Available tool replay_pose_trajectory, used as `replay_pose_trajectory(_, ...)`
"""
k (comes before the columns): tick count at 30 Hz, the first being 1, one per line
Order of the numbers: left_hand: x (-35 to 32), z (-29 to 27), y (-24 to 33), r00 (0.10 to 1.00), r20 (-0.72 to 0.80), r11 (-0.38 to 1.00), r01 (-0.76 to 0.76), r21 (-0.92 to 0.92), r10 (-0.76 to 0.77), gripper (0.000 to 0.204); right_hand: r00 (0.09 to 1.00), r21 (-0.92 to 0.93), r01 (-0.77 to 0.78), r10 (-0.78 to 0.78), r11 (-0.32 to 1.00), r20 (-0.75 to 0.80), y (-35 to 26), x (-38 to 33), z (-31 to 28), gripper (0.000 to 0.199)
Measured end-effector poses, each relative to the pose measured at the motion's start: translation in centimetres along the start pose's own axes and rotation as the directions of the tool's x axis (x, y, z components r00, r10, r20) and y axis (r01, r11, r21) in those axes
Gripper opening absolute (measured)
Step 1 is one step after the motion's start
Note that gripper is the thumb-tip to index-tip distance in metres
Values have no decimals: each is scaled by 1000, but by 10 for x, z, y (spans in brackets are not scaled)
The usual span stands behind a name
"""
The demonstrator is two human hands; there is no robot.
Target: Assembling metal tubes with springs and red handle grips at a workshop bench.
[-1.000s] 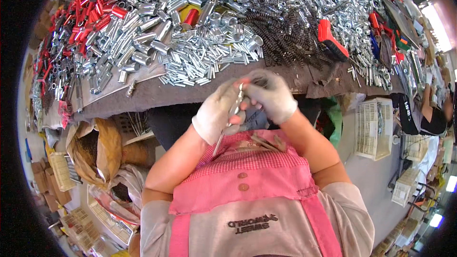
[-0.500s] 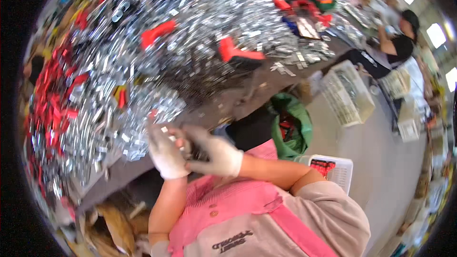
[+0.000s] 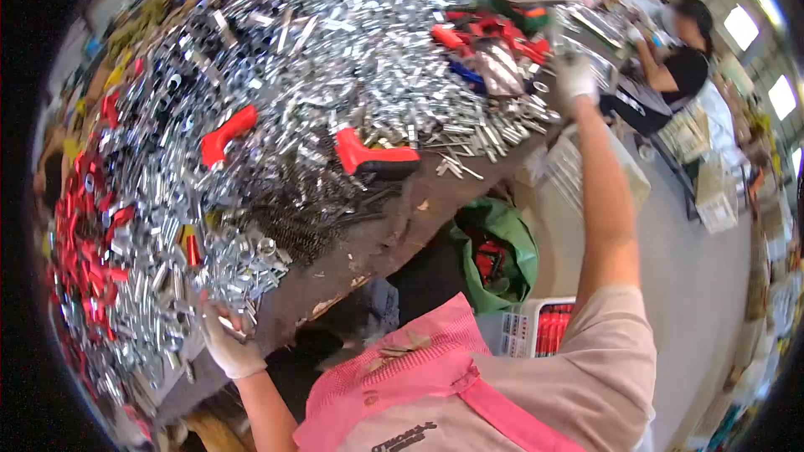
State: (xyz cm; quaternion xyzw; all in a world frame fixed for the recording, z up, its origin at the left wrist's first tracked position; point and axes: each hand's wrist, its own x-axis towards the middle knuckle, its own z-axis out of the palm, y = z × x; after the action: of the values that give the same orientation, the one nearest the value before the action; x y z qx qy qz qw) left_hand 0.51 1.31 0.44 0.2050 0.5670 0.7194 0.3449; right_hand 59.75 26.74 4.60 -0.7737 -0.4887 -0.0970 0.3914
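Observation:
My left hand [image 3: 232, 351], in a white glove, is at the near left edge of a big heap of small metal parts [image 3: 368, 42]. Its fingers are bent around small shiny metal pieces [image 3: 241, 333], whose exact kind is blurred. Stretched far out to the right, my right hand [image 3: 576, 82] is also gloved and smeared by motion, so its grip does not show. It is by the heap's right end, close to red and black pieces [image 3: 494, 29] and a clear plastic-wrapped bundle [image 3: 500, 67]. Two red pistol-shaped handles [image 3: 228, 136] [image 3: 373, 155] lie on the heap.
Dark springs [image 3: 301, 218] lie near the worn table edge [image 3: 394, 238]. Red parts [image 3: 88, 226] pile up at far left. Below the table are a green bag [image 3: 511, 259], a white basket [image 3: 529, 318] of red items and a pale crate [image 3: 615, 172]. Another person [image 3: 682, 54] sits at far right.
My hands were together in front of my chest. Now they are apart: the left has moved left and down to the heap's edge, the right has reached far out to the right.

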Motion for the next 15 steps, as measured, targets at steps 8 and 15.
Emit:
replay_pose_trajectory(8, -7, -5, 1, 984, 51, 968, 159, 195, -172, 26, 967, -463, 248, -191, 851, 168, 279, 188, 77, 39)
replay_pose_trajectory(15, 43, -71, 47, 965, -12, 757, -197, 622, 260, 22, 1000, -360, 14, -13, 933, 7, 184, 160, 54, 45)
